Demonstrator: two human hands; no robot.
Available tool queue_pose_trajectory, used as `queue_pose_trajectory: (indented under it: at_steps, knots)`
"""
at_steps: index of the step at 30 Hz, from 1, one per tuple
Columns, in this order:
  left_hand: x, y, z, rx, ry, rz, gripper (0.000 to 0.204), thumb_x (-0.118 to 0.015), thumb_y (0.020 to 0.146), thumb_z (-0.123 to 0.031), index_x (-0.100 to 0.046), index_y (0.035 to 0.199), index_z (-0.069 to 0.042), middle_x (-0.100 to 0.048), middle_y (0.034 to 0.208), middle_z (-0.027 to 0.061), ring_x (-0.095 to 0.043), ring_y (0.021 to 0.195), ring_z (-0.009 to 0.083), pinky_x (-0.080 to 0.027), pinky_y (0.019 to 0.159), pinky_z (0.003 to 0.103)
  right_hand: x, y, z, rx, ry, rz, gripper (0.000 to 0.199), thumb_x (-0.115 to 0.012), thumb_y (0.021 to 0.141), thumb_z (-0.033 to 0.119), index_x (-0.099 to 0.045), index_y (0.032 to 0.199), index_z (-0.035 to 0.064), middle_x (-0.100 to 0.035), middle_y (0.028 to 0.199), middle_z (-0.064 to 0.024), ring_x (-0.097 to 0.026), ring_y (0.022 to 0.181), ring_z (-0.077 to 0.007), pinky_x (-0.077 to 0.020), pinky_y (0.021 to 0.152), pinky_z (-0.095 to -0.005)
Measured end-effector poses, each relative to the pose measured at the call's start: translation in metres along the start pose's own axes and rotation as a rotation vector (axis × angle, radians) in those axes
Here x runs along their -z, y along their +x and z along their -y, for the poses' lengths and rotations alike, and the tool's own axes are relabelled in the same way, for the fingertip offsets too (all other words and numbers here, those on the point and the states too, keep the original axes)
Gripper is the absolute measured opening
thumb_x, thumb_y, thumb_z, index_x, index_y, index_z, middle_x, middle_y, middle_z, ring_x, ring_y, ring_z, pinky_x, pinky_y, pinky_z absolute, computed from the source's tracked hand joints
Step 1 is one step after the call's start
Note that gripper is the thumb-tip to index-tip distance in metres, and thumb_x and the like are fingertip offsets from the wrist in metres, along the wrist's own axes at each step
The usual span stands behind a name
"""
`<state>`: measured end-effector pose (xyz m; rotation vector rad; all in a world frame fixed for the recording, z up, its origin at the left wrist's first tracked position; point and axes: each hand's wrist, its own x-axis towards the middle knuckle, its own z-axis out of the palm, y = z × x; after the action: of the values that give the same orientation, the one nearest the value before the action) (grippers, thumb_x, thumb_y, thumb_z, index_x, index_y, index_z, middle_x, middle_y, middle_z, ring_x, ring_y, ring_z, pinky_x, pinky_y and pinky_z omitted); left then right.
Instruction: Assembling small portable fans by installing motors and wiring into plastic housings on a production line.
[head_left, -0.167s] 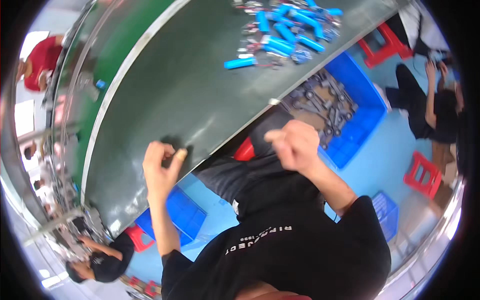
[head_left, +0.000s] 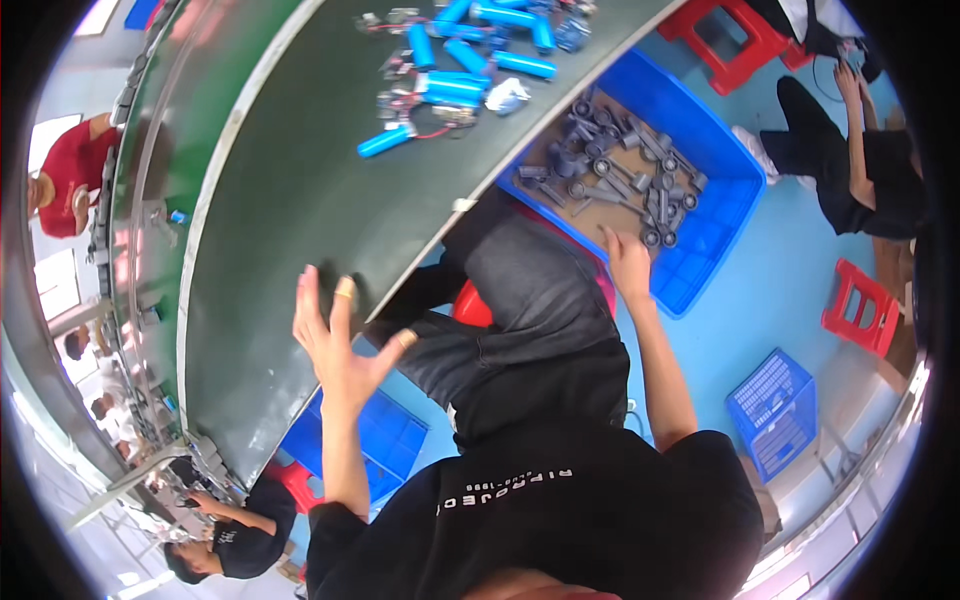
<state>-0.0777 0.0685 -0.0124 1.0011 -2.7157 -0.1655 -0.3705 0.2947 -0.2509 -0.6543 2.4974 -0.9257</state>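
Note:
My left hand hovers at the near edge of the dark green work table, fingers spread and nothing in them. There are yellowish covers on some of its fingertips. My right hand is over the near rim of a blue bin, beside my thigh. Its index finger points toward the parts; the other fingers are partly hidden, and I see nothing held. Inside the bin lie several grey plastic parts with round, ring-like ends and stems, on a brown cardboard-like base.
A heap of blue cylindrical battery cells with wires lies at the table's far end. Beneath the table is another blue bin. Red stools and a blue basket stand on the floor at right. Other people sit at both sides.
My right hand has moved from above my lap to the blue bin's near rim. My left hand has spread its fingers from a near pinch. The view has shifted toward the right.

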Motion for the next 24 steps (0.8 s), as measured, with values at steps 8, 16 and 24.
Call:
queue_pose_trajectory:
  at_steps: [8,16,24]
  knots:
    - [0.004,0.040,0.015,-0.201,0.184,0.318,0.084,-0.062,0.067,-0.002,-0.034,0.147,0.000,-0.024,0.154,0.0296,-0.023,0.144,0.0459,-0.016,0.117,0.055,-0.051,-0.054,-0.096,-0.243,0.338,0.436,0.031,-0.060,0.095,0.025,-0.070,0.110,-0.0001,-0.072,0.105,-0.0161,-0.068,0.099,-0.0240,-0.0502,0.089,-0.0354]
    - [-0.006,0.028,0.029,-0.307,-0.032,0.384,0.052,-0.064,0.070,-0.014,-0.061,0.122,-0.014,-0.032,0.147,0.0358,-0.030,0.138,0.0538,-0.022,0.111,0.065,-0.183,-0.022,-0.158,-0.434,0.336,0.907,0.069,-0.045,0.093,0.064,-0.066,0.119,0.0040,-0.064,0.119,-0.0254,-0.060,0.115,-0.0387,-0.0436,0.101,-0.0431]
    - [-0.001,0.006,0.035,-0.290,0.054,0.323,0.039,-0.062,0.078,-0.018,-0.064,0.116,-0.020,-0.038,0.144,0.0336,-0.036,0.133,0.0540,-0.024,0.110,0.065,-0.172,-0.119,-0.113,-0.350,-0.203,1.134,0.061,-0.025,0.106,0.038,-0.056,0.128,-0.0097,-0.057,0.124,-0.0341,-0.056,0.117,-0.0455,-0.0453,0.099,-0.0446]
